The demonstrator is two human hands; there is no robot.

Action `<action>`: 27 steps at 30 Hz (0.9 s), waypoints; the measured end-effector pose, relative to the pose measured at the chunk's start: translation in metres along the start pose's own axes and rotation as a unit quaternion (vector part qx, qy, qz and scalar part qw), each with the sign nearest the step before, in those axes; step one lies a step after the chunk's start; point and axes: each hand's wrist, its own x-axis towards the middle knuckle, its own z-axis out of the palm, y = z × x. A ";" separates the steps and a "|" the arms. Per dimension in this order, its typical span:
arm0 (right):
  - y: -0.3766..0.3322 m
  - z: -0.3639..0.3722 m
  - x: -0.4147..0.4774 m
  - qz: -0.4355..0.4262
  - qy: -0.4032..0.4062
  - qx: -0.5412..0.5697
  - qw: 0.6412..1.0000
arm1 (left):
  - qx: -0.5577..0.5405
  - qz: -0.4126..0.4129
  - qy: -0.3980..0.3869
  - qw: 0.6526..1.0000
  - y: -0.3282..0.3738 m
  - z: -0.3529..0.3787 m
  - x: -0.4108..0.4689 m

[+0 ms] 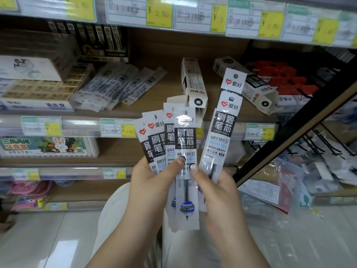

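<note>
My left hand holds a fan of several pen refill packets, white sleeves with black labels and a red heart logo, thumb pressed on the front one. My right hand grips two more refill packets, which stand taller and tilt to the right; its thumb tip touches the edge of the front packet of the fan. Both hands are raised in front of a wooden store shelf.
On the shelf lie loose refill packets, white open cartons, boxed stationery at left and red items at right. Price tags line the shelf edges. A black diagonal rack frame and bagged goods stand at right.
</note>
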 end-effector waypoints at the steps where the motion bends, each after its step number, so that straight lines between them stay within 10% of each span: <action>1: -0.001 0.000 -0.001 0.003 0.002 0.006 1.000 | -0.001 -0.001 0.006 1.000 0.001 0.000 0.001; 27: 0.010 -0.008 -0.001 -0.048 0.003 -0.110 0.993 | -0.060 0.012 0.001 0.998 0.001 -0.005 0.005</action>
